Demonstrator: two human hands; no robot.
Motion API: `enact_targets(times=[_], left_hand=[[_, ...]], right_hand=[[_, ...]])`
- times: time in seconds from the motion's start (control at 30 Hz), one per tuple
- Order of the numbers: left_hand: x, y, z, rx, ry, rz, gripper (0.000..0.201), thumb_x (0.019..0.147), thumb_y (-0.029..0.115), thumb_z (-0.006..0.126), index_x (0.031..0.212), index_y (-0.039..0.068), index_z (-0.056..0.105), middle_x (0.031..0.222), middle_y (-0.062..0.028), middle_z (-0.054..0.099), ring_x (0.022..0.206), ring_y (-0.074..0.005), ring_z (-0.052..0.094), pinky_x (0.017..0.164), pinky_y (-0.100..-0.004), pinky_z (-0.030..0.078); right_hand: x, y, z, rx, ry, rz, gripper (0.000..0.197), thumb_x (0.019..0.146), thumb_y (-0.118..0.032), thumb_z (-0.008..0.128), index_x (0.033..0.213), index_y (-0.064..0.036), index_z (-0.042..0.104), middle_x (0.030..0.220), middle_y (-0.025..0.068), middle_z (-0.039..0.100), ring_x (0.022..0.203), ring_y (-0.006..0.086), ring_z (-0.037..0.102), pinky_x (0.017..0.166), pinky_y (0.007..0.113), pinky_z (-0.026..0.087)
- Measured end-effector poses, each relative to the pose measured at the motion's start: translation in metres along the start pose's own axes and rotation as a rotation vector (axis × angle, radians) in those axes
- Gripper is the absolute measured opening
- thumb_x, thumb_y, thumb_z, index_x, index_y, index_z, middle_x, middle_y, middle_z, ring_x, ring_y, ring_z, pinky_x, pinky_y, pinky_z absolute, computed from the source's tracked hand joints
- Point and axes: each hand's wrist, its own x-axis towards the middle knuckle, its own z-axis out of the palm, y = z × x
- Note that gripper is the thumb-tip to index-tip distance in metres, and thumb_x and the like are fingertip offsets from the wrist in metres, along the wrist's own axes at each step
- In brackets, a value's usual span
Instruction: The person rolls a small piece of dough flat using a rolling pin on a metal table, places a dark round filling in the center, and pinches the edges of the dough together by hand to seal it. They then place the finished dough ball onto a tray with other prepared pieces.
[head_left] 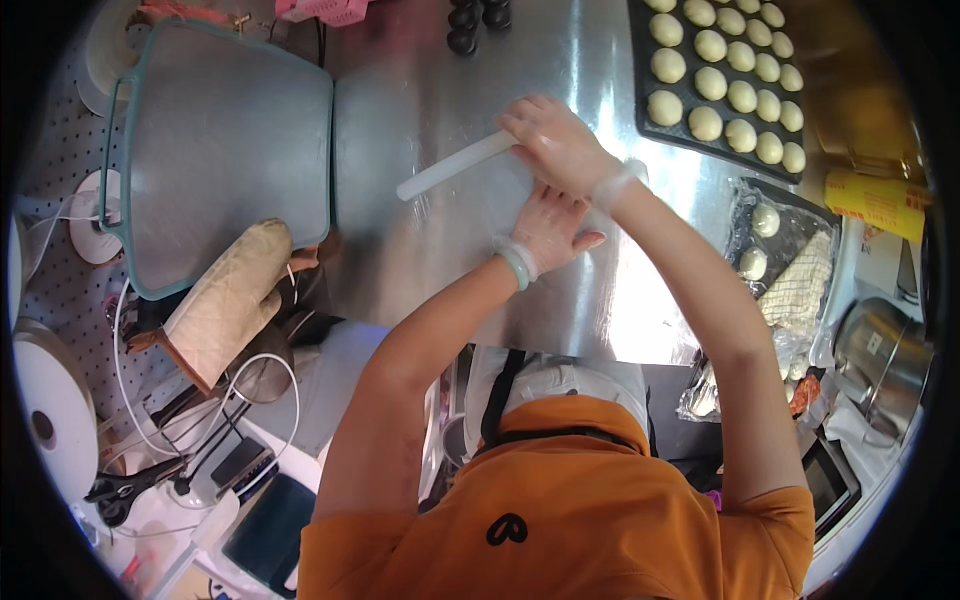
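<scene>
My right hand (556, 146), in a thin clear glove, is closed around one end of a smooth white rolling pin (452, 168). The pin slants away to the left over the shiny metal worktop (450, 270). Just below, my left hand (548, 232), also in a clear glove, is open with its fingers stretched out and its thumb pointing right. Its fingertips reach close under my right wrist, and whether the two hands touch is not clear. What lies beneath the left palm is hidden.
A dark tray (655, 135) of round pale dough balls stands at the back right. Nearer, a plastic-covered tray (742, 222) holds a few more beside a checked cloth (800, 270). At the left are a large board with a teal rim (230, 130) and an oven mitt (228, 300).
</scene>
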Motion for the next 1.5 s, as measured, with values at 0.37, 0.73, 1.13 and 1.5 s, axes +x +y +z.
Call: enact_targets(times=[0.37, 0.73, 1.13, 1.5], left_hand=[[0.018, -0.008, -0.002, 0.001, 0.144, 0.051, 0.061, 0.09, 0.047, 0.054, 0.133, 0.005, 0.048, 0.134, -0.0191, 0.046, 0.129, -0.0398, 0.037, 0.113, -0.0535, 0.022], [-0.017, 0.033, -0.109, 0.061, 0.599, 0.133, 0.045, 0.079, 0.024, 0.074, 0.119, 0.007, 0.061, 0.11, -0.0115, 0.059, 0.108, -0.0292, 0.055, 0.096, -0.0442, 0.04], [-0.096, -0.001, -0.062, -0.141, -0.053, 0.003, 0.026, 0.095, 0.029, 0.055, 0.086, 0.005, 0.057, 0.081, -0.0133, 0.061, 0.077, -0.031, 0.06, 0.077, -0.0425, 0.046], [-0.023, -0.05, -0.028, 0.064, 0.161, -0.151, 0.058, 0.099, 0.029, 0.044, 0.15, 0.005, 0.032, 0.159, -0.0208, 0.019, 0.148, -0.039, 0.013, 0.118, -0.0542, 0.009]], right_hand=[[0.025, 0.033, 0.021, 0.126, -0.258, -0.014, 0.028, 0.08, -0.006, 0.065, 0.107, -0.0028, 0.063, 0.105, 0.0132, 0.058, 0.1, 0.0297, 0.061, 0.089, 0.039, 0.05], [-0.111, 0.009, -0.092, 0.797, -0.48, 0.584, 0.042, 0.095, -0.027, 0.059, 0.126, 0.0023, 0.056, 0.105, 0.0134, 0.065, 0.092, 0.0246, 0.062, 0.084, 0.036, 0.049], [-0.154, -0.092, -0.019, 0.255, -0.426, 0.398, 0.036, 0.087, -0.03, 0.066, 0.106, -0.0013, 0.056, 0.089, 0.0178, 0.064, 0.08, 0.0358, 0.065, 0.075, 0.045, 0.051], [-0.128, -0.047, 0.025, 0.054, 0.148, 0.574, 0.043, 0.097, -0.034, 0.051, 0.122, 0.001, 0.053, 0.119, 0.0167, 0.053, 0.107, 0.0322, 0.054, 0.093, 0.044, 0.043]])
